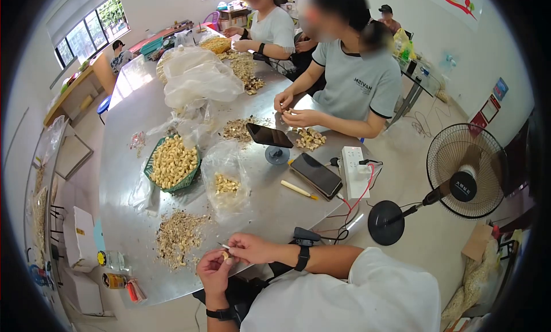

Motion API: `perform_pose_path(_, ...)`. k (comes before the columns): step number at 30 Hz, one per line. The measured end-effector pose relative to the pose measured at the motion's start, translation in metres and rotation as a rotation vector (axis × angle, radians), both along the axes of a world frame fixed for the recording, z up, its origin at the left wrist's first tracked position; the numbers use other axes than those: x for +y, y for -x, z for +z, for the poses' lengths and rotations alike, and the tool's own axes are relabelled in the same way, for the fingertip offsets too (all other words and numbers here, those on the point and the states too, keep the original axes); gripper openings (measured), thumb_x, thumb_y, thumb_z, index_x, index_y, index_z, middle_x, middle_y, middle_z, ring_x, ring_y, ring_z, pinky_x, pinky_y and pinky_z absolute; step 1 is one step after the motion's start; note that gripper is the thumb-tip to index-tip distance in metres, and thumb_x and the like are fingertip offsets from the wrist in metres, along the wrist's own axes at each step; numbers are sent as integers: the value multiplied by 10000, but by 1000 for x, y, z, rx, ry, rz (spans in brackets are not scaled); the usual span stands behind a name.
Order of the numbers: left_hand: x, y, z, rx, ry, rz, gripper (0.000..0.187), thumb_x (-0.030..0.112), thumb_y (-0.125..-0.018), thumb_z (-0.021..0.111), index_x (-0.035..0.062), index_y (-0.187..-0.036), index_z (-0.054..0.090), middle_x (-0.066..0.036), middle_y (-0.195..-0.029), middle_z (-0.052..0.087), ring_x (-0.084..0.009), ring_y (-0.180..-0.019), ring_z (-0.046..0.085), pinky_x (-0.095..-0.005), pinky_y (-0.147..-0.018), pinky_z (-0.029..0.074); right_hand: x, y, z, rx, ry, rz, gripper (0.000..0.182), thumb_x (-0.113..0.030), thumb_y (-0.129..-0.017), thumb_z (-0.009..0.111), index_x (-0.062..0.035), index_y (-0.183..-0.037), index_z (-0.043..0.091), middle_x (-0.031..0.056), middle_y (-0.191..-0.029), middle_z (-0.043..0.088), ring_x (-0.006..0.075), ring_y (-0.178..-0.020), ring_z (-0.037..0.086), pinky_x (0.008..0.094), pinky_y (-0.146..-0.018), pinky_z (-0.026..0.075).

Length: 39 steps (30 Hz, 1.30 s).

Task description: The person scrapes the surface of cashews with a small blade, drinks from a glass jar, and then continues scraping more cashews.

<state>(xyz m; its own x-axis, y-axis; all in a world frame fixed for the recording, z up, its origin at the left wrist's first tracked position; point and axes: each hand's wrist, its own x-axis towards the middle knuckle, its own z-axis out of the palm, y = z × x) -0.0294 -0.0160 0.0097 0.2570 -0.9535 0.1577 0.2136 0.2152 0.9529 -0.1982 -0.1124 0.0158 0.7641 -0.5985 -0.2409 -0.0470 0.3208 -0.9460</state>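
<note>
At the table's near edge my left hand [213, 270] pinches a small pale cashew nut [225, 255]. My right hand [250, 249] is closed on a small thin tool [224, 245], its tip beside the nut. Just beyond my hands lies a heap of brown shell bits [181, 237]. A green basket [192, 180] full of cashews [172, 162] stands farther off, next to a clear plastic bag [227, 200] with some nut pieces on it.
A phone on a stand [270, 136], a flat phone [317, 174], a yellow-handled tool [298, 189] and a power strip [356, 171] are on the table. Two people work across it. A fan [466, 171] stands at right; jars [115, 280] are at left.
</note>
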Motion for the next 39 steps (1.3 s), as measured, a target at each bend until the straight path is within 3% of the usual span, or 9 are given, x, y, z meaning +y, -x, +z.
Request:
perform_pose_path(12, -1, -2, -9, 8, -28, 56, 316, -176, -828, 695, 6, -1083, 661, -100, -1096, 672, -161, -937, 685, -294, -867, 565, -6, 1, -2, -17, -101, 8, 125, -155, -1054, 561, -47, -1118, 563, 37, -845, 624, 87, -608, 545, 244, -534, 447)
perform_pose_path(21, -1, 3, -4, 113, -84, 89, 363, -177, -813, 721, 39, -1064, 572, -88, -1049, 667, -184, -958, 710, -308, -867, 586, -6, 0, -5, -33, -150, -4, 132, -188, -1071, 547, -65, -1111, 570, 27, -846, 618, 78, -595, 534, 225, -515, 420)
perform_pose_path(24, -1, 1, -4, 81, -69, 54, 369, -183, -806, 733, 30, -1070, 587, -90, -1060, 682, -157, -947, 707, -258, -819, 562, -5, 0, -1, -34, -186, -20, 141, -207, -1075, 548, -72, -1106, 576, 24, -839, 618, 73, -592, 531, 220, -511, 417)
perform_pose_path(39, 0, -4, -9, 55, -16, 46, 338, -142, -814, 755, 35, -1090, 672, -89, -1101, 675, -125, -924, 675, -248, -814, 556, -6, 0, 7, -26, -213, -42, 192, -261, -1079, 549, -73, -1077, 586, 15, -777, 623, 69, -572, 532, 225, -497, 409)
